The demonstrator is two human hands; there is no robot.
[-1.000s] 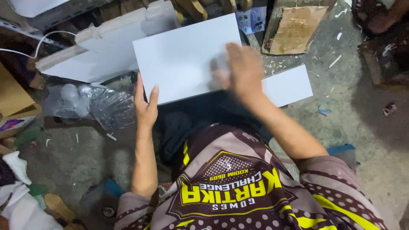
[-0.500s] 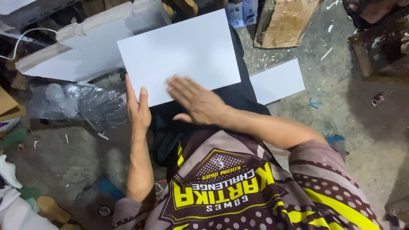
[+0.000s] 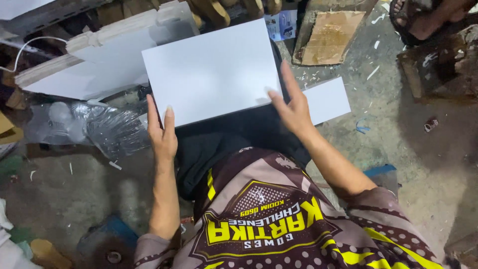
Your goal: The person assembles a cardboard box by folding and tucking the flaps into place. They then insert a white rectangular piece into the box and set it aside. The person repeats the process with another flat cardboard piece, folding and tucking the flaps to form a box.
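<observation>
White board (image 3: 211,72) lies across my lap in the head view, over dark cloth. My left hand (image 3: 162,134) stands flat and open against its left edge; my right hand (image 3: 294,107), fingers spread, touches the right edge. I judge I'm squaring it; a steady two-sided grip seems needed. A smaller white sheet (image 3: 328,99) lies just beside.

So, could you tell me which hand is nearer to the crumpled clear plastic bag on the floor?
Left. The left hand sits just beside the plastic bag, at the white board's lower left corner; the right hand is across the board.
</observation>
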